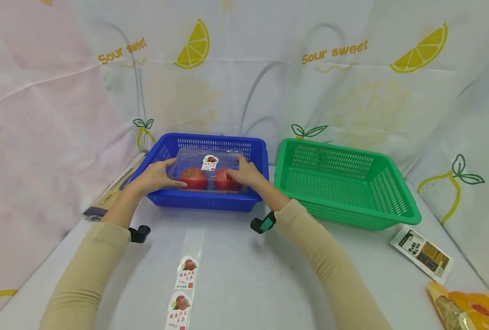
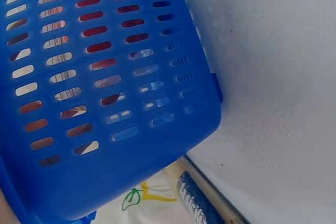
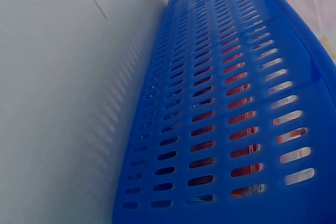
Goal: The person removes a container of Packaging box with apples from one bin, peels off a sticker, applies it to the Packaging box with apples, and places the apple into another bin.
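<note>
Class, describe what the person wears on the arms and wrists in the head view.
Both arms wear long beige sleeves reaching the wrists. The left wrist carries a small black device; the right wrist carries a black and teal device. Both hands are bare.

Staged packing table: lemon-print backdrop point(image 1: 335, 82), blue basket point(image 1: 211, 201), green basket point(image 1: 343, 183), label strip point(image 1: 184, 284).

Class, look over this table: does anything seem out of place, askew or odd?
Mostly tidy. The one oddity: a sticker strip lies loose on the table, running off the near edge. Both hands hold the clear box of tomatoes level in the blue basket; the green basket sits square.
</note>
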`<action>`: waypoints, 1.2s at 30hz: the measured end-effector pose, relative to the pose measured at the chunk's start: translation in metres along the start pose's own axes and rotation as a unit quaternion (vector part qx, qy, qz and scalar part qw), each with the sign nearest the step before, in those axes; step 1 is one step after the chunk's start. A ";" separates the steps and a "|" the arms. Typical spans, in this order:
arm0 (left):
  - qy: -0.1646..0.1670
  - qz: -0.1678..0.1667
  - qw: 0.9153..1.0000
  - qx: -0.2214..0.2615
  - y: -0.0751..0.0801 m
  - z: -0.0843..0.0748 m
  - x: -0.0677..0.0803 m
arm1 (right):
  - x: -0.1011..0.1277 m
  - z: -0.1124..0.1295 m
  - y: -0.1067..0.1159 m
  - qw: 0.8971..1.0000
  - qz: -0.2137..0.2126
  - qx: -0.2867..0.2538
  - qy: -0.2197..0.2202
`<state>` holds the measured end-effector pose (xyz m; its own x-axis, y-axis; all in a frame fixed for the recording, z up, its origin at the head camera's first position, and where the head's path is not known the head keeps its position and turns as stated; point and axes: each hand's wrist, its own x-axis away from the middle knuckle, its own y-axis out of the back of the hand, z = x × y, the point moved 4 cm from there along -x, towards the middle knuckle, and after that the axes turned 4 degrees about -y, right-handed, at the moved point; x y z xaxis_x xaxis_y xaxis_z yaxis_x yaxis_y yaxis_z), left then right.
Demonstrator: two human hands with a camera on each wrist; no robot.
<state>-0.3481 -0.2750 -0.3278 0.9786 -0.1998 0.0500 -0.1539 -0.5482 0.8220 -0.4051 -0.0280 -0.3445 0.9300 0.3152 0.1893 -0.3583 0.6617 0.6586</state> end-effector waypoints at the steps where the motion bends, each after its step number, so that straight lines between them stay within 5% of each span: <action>1: -0.002 -0.001 1.000 -0.002 0.000 0.000 0.000 | 0.000 0.000 0.001 1.000 -0.003 0.006 0.001; 25: -0.010 0.003 0.999 -0.051 -0.006 -0.002 0.004 | 0.016 0.010 -0.001 0.993 0.009 0.114 0.009; 36: -0.024 0.006 0.995 -0.096 -0.009 -0.010 0.002 | 0.037 0.018 0.011 0.987 -0.031 0.155 0.033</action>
<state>-0.3434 -0.2620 -0.3294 0.9682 -0.2473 0.0372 -0.1324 -0.3808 0.9151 -0.3733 -0.0211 -0.3175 0.9381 0.3313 0.1011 -0.2497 0.4446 0.8602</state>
